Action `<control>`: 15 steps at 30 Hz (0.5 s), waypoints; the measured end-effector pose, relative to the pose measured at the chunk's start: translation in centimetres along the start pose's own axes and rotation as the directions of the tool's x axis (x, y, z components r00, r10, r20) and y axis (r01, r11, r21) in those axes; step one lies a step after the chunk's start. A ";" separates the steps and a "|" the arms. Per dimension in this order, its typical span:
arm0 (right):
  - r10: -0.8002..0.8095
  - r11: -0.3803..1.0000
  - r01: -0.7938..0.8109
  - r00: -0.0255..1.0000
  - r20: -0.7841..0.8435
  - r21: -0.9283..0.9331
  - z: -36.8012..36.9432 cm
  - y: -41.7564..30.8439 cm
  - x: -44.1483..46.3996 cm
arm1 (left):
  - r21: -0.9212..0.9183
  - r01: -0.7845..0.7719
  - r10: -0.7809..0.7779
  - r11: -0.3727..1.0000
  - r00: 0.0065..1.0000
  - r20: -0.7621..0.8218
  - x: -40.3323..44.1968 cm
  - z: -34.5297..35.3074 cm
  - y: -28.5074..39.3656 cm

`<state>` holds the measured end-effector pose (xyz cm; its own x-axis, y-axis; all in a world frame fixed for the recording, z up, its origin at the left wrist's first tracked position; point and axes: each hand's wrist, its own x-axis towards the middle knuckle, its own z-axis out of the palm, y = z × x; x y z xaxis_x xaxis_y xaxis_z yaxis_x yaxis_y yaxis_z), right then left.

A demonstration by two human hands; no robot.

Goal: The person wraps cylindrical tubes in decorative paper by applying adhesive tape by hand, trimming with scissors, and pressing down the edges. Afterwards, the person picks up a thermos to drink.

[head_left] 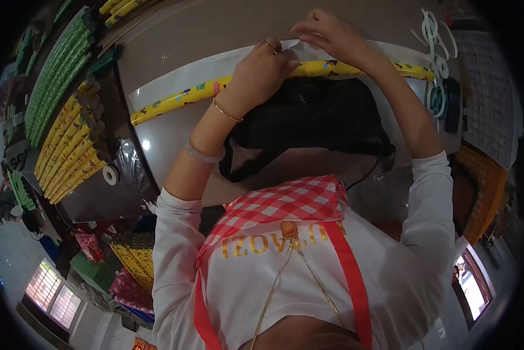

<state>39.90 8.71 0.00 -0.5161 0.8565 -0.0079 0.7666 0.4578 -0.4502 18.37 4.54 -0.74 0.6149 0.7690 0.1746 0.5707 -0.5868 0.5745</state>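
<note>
A long yellow tube with a colourful printed pattern lies across the table over a white sheet. My left hand is closed around the tube near its middle, fingers curled over the far side. Just beyond the tube, my right hand is raised with its fingers apart. A small pale corner of thin material shows between the two hands; whether either hand touches it is unclear. Below the tube lies a black bag with a strap.
Yellow patterned tubes and green tubes are stacked at the left, near a white roll of tape. White scissors-like loops lie at the right end. A printed sheet is at far right.
</note>
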 end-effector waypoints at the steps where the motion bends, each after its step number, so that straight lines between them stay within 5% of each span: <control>1: 0.001 1.000 -0.001 1.000 -0.001 0.001 -0.3 -0.2 0.1 | 0.000 0.009 -0.009 1.000 1.000 0.013 0.0 0.0 0.0; 3: -0.143 0.990 0.143 0.990 0.004 0.012 -0.9 -0.7 0.1 | 0.028 -0.017 0.017 0.999 1.000 -0.016 0.0 0.2 -0.1; 15: -0.308 0.912 0.309 0.950 0.048 -0.269 -1.2 -1.5 1.2 | 0.081 0.011 -0.012 0.997 1.000 0.017 0.0 0.0 0.6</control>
<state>38.59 9.29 1.73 -0.7448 0.6614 0.0884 0.6425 0.7466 -0.1726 18.72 4.22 -0.39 0.6172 0.7717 0.1535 0.6198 -0.5970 0.5093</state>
